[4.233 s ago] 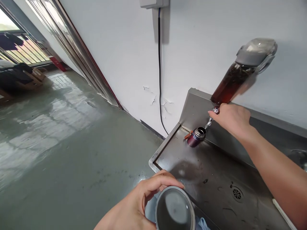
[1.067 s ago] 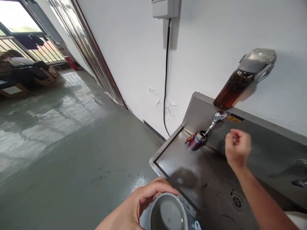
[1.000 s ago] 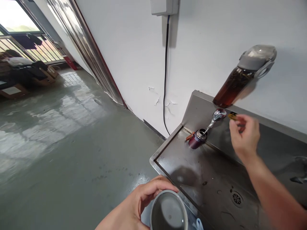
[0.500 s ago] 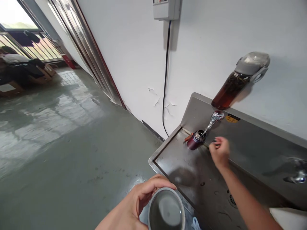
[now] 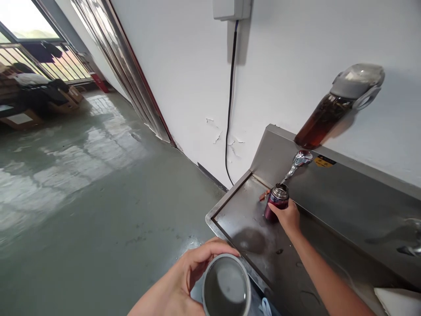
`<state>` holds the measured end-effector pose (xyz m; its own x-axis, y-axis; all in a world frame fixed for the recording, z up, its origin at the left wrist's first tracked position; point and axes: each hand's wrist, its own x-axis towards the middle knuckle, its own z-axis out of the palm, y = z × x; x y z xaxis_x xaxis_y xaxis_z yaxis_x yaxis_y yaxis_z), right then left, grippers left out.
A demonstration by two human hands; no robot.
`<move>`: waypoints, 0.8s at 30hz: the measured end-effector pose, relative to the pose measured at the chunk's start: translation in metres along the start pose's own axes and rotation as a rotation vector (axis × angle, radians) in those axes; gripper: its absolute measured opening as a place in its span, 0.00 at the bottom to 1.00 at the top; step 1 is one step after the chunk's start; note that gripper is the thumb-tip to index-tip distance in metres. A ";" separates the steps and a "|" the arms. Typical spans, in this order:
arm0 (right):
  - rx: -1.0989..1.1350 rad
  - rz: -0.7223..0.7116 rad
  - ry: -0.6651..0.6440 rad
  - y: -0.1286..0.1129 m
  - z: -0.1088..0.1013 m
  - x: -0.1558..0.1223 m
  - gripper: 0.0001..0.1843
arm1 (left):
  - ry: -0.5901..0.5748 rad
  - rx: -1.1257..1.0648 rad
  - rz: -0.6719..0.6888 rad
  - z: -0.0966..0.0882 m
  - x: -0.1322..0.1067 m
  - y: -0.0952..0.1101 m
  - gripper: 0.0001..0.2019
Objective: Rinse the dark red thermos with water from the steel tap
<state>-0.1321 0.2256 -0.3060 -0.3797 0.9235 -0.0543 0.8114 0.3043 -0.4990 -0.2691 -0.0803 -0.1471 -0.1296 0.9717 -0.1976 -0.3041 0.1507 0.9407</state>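
Observation:
My right hand (image 5: 287, 216) grips a small dark red flask (image 5: 275, 202) with an open steel mouth, lifted a little off the steel trough (image 5: 237, 207) just below the chrome tap (image 5: 295, 163). My left hand (image 5: 187, 275) holds a round grey lid or cup (image 5: 225, 286) at the bottom of the view, in front of the trough's near edge. A small orange piece (image 5: 263, 195) lies on the trough beside the flask.
A tall bottle of dark tea (image 5: 335, 107) stands on the steel ledge against the white wall. A black cable (image 5: 230, 101) runs down from a wall box (image 5: 231, 8). A second tap (image 5: 409, 245) shows at the right edge. Wet green floor (image 5: 82, 184) spreads left.
My right hand left the tap, came down and closed on the flask, and drew it slightly toward me. My left hand has kept hold of the grey lid.

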 end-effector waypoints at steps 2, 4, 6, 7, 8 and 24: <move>-0.102 -0.006 -0.113 0.015 -0.026 -0.017 0.21 | -0.002 0.007 0.022 -0.002 0.002 -0.004 0.40; -0.224 0.001 -0.244 0.028 -0.053 -0.031 0.17 | -0.014 -0.001 0.030 -0.002 0.006 -0.006 0.41; -0.354 0.009 -0.363 0.037 -0.078 -0.040 0.13 | -0.041 -0.009 0.038 0.000 0.011 -0.005 0.41; -0.421 0.014 -0.412 0.039 -0.089 -0.042 0.12 | -0.062 -0.005 0.044 0.001 0.013 -0.004 0.41; -0.491 0.020 -0.455 0.039 -0.098 -0.044 0.11 | -0.084 0.000 0.048 0.003 0.015 -0.003 0.41; -0.992 -0.014 -0.655 0.013 -0.150 -0.024 0.10 | -0.111 -0.037 0.021 0.012 0.011 -0.003 0.39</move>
<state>-0.0462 0.2428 -0.1818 -0.3118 0.7112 -0.6301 0.6854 0.6276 0.3692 -0.2585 -0.0678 -0.1484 -0.0321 0.9890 -0.1446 -0.3376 0.1254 0.9329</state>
